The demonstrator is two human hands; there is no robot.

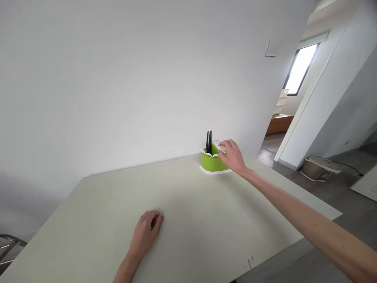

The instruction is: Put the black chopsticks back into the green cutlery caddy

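A green holder with a white base (211, 164) stands at the far edge of the pale table (191, 212), by the wall. Two black upright utensils (209, 142) stick out of it. My right hand (232, 156) reaches out to the holder's right side, its fingers curled around a white object (219, 142) at the holder's rim. My left hand (147, 230) rests on the table near me, fingers curled under, with nothing visible in it.
A white wall runs behind the table. To the right an open doorway leads to a bright window (300, 68) and a wooden bench (279, 122). A low round appliance (319, 168) sits on the grey floor. A metal rack (7, 245) shows at lower left.
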